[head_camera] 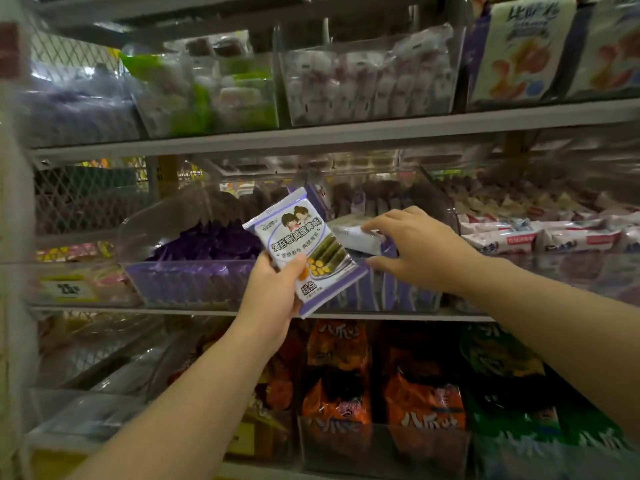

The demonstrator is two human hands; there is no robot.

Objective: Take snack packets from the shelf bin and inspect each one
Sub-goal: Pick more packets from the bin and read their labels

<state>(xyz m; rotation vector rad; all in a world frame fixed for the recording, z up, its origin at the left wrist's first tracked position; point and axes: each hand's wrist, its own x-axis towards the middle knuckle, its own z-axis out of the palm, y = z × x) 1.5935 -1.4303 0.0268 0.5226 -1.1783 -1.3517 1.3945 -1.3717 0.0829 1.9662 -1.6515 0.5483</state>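
My left hand (275, 292) grips a purple-and-white snack packet (304, 244) by its lower left edge, holding it up with the printed front facing me in front of the middle shelf. My right hand (415, 247) reaches into the clear shelf bin (415, 299) just behind it. Its fingers and thumb pinch a second packet (356, 237), which lies flat on top of the upright purple packets in that bin.
A neighbouring clear bin (187, 282) of purple packets stands to the left. White and pink packets (540, 233) fill the shelf to the right. Orange bags (336, 379) and green bags (512, 393) stand on the shelf below. Clear bins (370, 81) of sweets sit above.
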